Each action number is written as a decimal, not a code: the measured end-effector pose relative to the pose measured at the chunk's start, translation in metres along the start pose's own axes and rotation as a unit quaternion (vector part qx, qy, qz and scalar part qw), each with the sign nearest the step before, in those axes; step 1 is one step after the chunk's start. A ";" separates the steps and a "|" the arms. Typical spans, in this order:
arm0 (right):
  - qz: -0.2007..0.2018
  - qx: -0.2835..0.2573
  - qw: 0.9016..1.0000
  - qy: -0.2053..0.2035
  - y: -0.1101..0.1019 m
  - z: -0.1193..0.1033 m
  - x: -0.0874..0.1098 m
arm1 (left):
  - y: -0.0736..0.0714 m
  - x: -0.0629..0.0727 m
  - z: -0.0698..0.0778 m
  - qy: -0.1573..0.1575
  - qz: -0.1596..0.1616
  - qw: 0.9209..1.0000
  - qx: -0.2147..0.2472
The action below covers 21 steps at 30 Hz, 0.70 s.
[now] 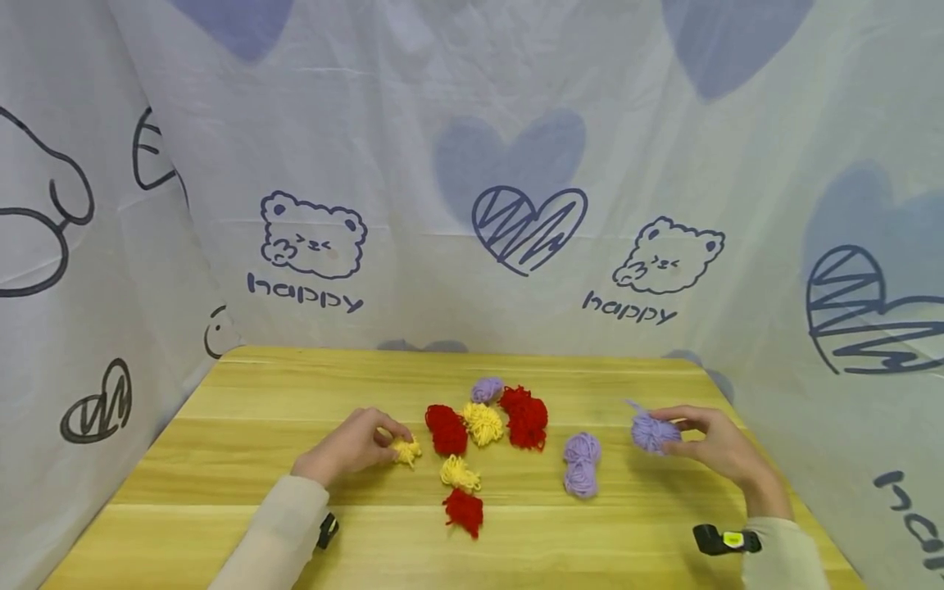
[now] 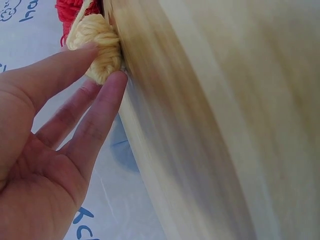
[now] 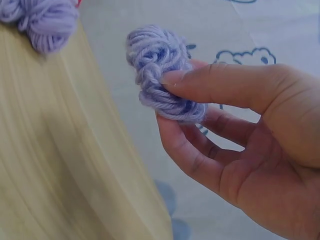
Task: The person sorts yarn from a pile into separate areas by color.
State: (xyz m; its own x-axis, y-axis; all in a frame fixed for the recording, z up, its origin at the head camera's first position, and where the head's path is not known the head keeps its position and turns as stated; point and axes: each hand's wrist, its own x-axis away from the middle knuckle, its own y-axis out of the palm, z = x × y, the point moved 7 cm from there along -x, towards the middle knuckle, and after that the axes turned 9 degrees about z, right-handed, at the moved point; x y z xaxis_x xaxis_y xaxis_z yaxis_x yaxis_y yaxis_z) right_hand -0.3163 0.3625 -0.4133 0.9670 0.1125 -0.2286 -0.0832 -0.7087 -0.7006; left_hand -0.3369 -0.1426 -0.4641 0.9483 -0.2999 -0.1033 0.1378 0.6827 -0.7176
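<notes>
My right hand (image 1: 711, 442) pinches a small lilac yarn bundle (image 3: 160, 75) between thumb and fingers, held up above the table's right side. A loose strand sticks out from its upper left. At the left, my left hand (image 1: 357, 447) has thumb and fingertips around a small yellow yarn bundle (image 2: 102, 50), low at the tabletop. Just right of that bundle lies a red yarn bundle (image 1: 446, 430). Nearest to the right hand on the table is a lilac yarn bundle (image 1: 582, 465) tied in at its middle.
In the table's middle lie two more yellow bundles (image 1: 483, 424) (image 1: 460, 474), a red one (image 1: 465, 512) in front, a larger red one (image 1: 525, 418) and a lilac one (image 1: 487, 390) behind. A printed cloth (image 1: 413, 311) hangs around the wooden table (image 1: 221, 524).
</notes>
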 end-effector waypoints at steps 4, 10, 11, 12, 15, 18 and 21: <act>0.001 -0.001 0.999 0.032 -0.003 0.015 0.001 | 0.001 0.000 -0.001 0.000 0.000 1.000 0.002; 0.009 0.006 0.999 0.038 -0.009 0.030 0.006 | 0.001 -0.001 0.000 -0.002 0.000 1.000 0.002; 0.010 0.005 0.999 0.039 -0.009 0.032 0.006 | 0.000 -0.001 0.000 -0.003 0.000 1.000 0.002; 0.010 0.005 0.999 0.039 -0.010 0.034 0.007 | 0.000 -0.001 0.001 -0.003 0.000 1.000 0.002; 0.014 0.011 0.998 0.052 -0.012 0.042 0.008 | 0.000 -0.001 0.002 -0.006 0.001 1.000 0.000; 0.018 0.021 0.998 0.064 -0.014 0.050 0.009 | 0.000 0.000 0.002 -0.008 0.003 1.000 -0.003; 0.023 0.034 0.997 0.070 -0.015 0.056 0.009 | 0.000 0.001 0.002 -0.013 0.002 1.000 -0.002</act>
State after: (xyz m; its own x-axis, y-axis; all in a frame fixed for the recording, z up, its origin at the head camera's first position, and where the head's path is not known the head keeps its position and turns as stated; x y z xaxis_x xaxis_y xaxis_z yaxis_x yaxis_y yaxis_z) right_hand -0.3199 0.4133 -0.4424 0.9855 -0.0216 -0.1681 -0.1401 -0.6618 -0.7365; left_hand -0.3359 -0.1419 -0.4627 0.9560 -0.2799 -0.0880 0.1334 0.6818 -0.7193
